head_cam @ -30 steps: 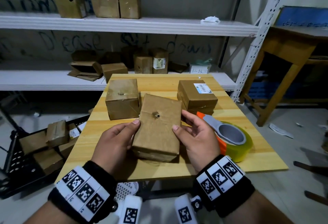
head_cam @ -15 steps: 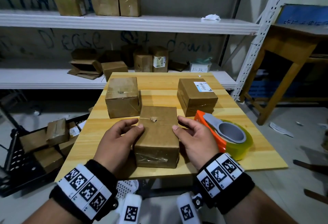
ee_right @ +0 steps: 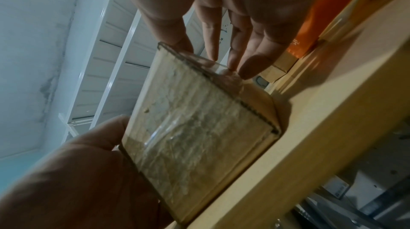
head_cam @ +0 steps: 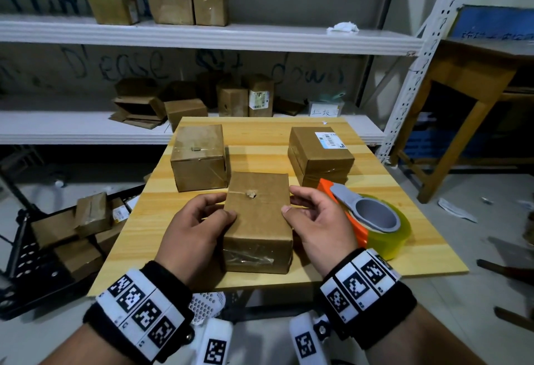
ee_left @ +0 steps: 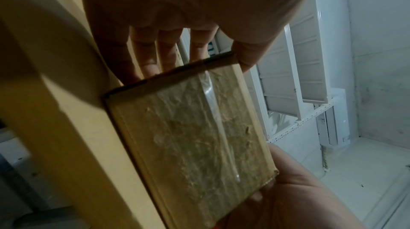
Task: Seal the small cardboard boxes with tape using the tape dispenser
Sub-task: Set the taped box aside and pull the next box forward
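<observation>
A small brown cardboard box with a hole in its top lies flat near the front of the wooden table. My left hand holds its left side, with the thumb on the top face. My right hand holds its right side, thumb on the top edge and fingers against the far corner. In the wrist views, wrinkled clear tape covers the near end of the box. The tape dispenser, orange with a grey handle and a yellowish roll, rests on the table just right of my right hand.
Two more taped boxes stand behind, one at the left and a labelled one at the right. A black crate with boxes sits on the floor to the left. White shelves with boxes stand behind, and a wooden table at the right.
The box was tipped up on its near end a second ago; both hands have laid it down flat on the table and stayed at its sides.
</observation>
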A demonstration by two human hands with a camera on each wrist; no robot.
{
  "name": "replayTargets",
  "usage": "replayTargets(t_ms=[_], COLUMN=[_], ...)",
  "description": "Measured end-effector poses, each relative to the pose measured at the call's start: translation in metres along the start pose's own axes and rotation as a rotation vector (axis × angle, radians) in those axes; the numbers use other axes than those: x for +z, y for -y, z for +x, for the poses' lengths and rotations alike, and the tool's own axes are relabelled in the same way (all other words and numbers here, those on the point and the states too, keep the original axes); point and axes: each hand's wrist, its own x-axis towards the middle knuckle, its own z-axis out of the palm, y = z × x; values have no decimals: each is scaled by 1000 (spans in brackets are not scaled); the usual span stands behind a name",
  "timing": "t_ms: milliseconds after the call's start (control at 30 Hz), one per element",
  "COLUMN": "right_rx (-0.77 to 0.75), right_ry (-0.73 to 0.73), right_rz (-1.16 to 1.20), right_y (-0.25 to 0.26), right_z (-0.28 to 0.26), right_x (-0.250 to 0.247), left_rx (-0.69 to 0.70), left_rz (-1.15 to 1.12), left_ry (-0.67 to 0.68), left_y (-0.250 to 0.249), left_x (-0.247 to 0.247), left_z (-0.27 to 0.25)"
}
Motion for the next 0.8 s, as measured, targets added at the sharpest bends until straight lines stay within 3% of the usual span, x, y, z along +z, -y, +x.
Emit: replayTargets(t_ms=[133,267,367,533,667,800], right_rx=[9,14,87,261,276,292], right_ry=[-4,-5,-23,35,99,106], right_rz=[-26,-7,-28,109,102,66], right_y=[2,6,8,-8,-7,-3], right_z=[-3,-1,18,42,47,45], right_x=[-1,5,12,21,21,20], left_rx=[-7,-116,-141,-178,-177,-161], left_rz=[24,-130,-131,-120,-146,-144], left_ry=[11,23,-11,45,145,148], left_y=[-1,-11,-22,-24,-17,-14], left_x=[0,6,10,15,14,13], left_z=[-2,-2,10,28,32,35])
